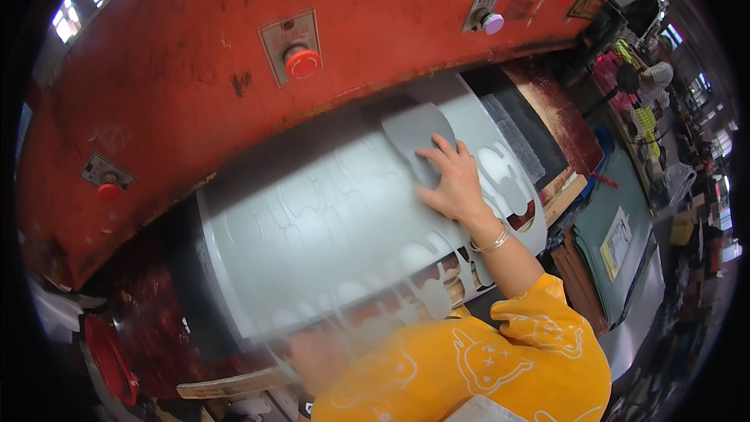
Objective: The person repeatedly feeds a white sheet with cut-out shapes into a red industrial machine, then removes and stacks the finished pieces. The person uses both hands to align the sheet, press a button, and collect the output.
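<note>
A pale grey sheet (312,242) lies across the press bed, its surface marked with curved, sole-shaped cut lines. My right hand (453,180) is over its far right part, fingers and thumb gripping the edge of a darker grey sole-shaped piece (422,126). Beside that hand, the sheet's right margin (508,187) has rounded cut-out openings. My left hand (316,355) is low at the near edge of the sheet, smeared by motion, partly behind the yellow sleeve; its fingers cannot be made out. Thin strips of cut waste (430,293) hang along the near edge.
The orange-red press head (195,55) spans the far side, carrying a red push button (302,62), a smaller red button (108,191) and a pale purple one (492,23). Green sheets (617,227) stack at right. A red round container (109,359) stands lower left, near a wooden strip (230,385).
</note>
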`<move>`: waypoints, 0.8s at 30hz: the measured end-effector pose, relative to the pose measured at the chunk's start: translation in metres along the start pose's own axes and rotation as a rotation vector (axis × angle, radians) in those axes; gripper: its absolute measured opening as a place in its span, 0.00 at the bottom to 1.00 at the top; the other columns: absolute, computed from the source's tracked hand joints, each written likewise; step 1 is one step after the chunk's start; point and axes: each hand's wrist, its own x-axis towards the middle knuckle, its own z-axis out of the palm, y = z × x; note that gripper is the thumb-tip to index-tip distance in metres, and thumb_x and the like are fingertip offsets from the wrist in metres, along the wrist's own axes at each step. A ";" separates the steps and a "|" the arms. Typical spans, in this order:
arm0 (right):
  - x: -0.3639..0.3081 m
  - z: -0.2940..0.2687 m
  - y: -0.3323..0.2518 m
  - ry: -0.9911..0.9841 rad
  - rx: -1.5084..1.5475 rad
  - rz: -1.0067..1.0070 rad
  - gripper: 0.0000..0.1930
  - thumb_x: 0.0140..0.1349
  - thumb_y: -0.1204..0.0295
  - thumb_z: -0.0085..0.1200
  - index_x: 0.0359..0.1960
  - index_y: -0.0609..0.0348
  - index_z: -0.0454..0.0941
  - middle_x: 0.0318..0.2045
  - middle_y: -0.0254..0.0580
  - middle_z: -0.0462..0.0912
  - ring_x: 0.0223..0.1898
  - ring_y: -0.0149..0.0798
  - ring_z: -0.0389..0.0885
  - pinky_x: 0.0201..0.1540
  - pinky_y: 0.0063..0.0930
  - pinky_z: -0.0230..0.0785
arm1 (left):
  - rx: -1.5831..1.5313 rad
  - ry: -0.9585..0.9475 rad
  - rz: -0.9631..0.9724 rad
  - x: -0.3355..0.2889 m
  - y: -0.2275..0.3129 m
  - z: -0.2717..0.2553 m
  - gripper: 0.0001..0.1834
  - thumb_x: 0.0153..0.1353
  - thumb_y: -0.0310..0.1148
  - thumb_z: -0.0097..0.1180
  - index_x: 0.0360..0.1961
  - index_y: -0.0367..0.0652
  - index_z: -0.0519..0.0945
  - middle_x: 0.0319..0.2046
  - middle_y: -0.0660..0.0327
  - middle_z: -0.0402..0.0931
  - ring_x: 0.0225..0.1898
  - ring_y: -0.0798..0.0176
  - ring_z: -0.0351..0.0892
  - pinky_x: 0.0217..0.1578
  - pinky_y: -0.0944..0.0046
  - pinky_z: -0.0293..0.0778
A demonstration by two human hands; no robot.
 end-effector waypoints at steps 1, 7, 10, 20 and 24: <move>0.008 0.006 0.001 0.026 0.002 -0.007 0.31 0.43 0.62 0.62 0.55 0.47 0.74 0.63 0.52 0.65 0.63 0.66 0.58 0.65 0.50 0.52 | 0.010 0.003 0.024 0.009 -0.004 -0.001 0.08 0.44 0.27 0.62 0.16 0.35 0.76 0.28 0.55 0.75 0.35 0.50 0.70 0.36 0.55 0.67; 0.091 0.009 0.031 0.655 0.342 -0.059 0.34 0.59 0.57 0.56 0.64 0.57 0.61 0.65 0.61 0.55 0.66 0.62 0.52 0.67 0.51 0.45 | 0.092 0.047 0.045 0.066 -0.029 0.003 0.08 0.47 0.25 0.62 0.16 0.36 0.75 0.28 0.56 0.76 0.36 0.51 0.71 0.36 0.56 0.67; 0.154 -0.021 0.047 0.922 0.314 -0.066 0.36 0.61 0.58 0.54 0.67 0.61 0.55 0.65 0.68 0.51 0.67 0.62 0.49 0.68 0.52 0.41 | 0.104 0.066 0.037 0.090 -0.043 0.005 0.09 0.48 0.25 0.61 0.16 0.36 0.75 0.29 0.56 0.76 0.36 0.51 0.71 0.36 0.56 0.68; 0.193 -0.034 0.075 0.940 0.367 -0.137 0.40 0.63 0.54 0.51 0.69 0.65 0.48 0.67 0.62 0.52 0.69 0.58 0.47 0.69 0.47 0.39 | 0.170 0.182 0.035 0.170 -0.073 0.003 0.08 0.53 0.27 0.60 0.19 0.36 0.77 0.32 0.56 0.77 0.38 0.52 0.72 0.40 0.57 0.68; 0.139 -0.013 0.116 0.653 0.308 0.192 0.36 0.64 0.56 0.50 0.68 0.63 0.52 0.65 0.63 0.56 0.67 0.59 0.52 0.68 0.47 0.44 | 0.207 0.132 0.062 0.195 -0.076 -0.007 0.08 0.54 0.30 0.53 0.29 0.35 0.79 0.34 0.49 0.76 0.40 0.44 0.70 0.44 0.49 0.66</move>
